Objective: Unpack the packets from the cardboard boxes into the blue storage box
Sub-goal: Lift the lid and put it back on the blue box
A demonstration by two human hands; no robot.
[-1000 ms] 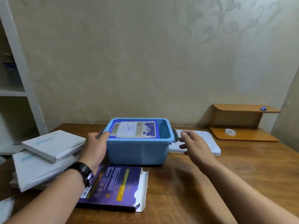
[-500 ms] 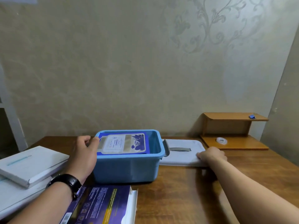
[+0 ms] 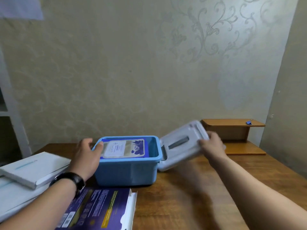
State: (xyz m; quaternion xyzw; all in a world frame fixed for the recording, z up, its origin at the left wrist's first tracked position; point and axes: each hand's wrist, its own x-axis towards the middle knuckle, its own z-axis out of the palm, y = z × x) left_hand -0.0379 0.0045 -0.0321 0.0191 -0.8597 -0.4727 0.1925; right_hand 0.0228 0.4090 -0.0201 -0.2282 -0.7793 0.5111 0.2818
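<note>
Blue storage box (image 3: 127,171) open-topped, purple-white packet (image 3: 124,148) inside; left hand (image 3: 86,156) grips rim; right hand (image 3: 211,145) grips tilted white lid (image 3: 182,155).

The brown wooden table (image 3: 191,200) stretches out in front of me, its grain running towards the far edge, where it meets the wall (image 3: 116,72). That wall is papered in pale beige with a faint curling floral pattern, clearest up to my right. At the table's far right corner stands a small wooden desk shelf (image 3: 232,132), a flat base with a raised top board, and a blue binder clip (image 3: 249,122) lies on that top board near its right end. To my left a white shelving unit (image 3: 15,130) rises beside the table. A pale sheet of paper (image 3: 20,7) hangs high on the wall at upper left. My black wristwatch (image 3: 73,179) shows low on the left.
</note>
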